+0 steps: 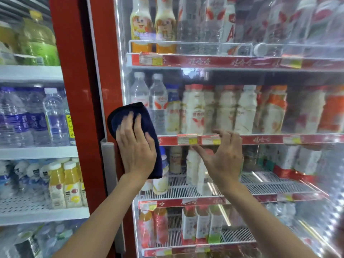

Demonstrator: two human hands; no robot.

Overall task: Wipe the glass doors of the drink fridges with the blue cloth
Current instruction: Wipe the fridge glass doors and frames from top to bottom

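**Flat palm, overlapping strokes, from the hinge-side edge across**

The blue cloth (125, 113) is folded into a pad and lies against the glass door (232, 77) at its left edge, about mid-height, just beside the grey handle (109, 164). Your left hand (136, 148) presses it there with the fingers straight and spread over the pad, not curled round it. Your right hand (223, 157) is up at the same height, well apart from the left, with the fingers splayed and slightly bent and nothing in them. Whether its fingertips actually touch the glass, the view does not show.

To do this stroke well, press through the whole palm so the pad meets the glass evenly, rather than through the fingertips alone. Work in straight passes across the door, each one overlapping the last, and run the cloth right into the corner where the glass meets the red frame (85, 90), since grime likely gathers there. If the right hand does rest on the door, its fingers may leave marks, so brace on the frame or handle instead, or wipe over that spot last.

The glare and haze over the bottles (195, 108) and the red price strip (260, 139) suggest most of this door is not yet wiped. The shelves of water (28, 118) to the left, past the frame, look like the next door to do.
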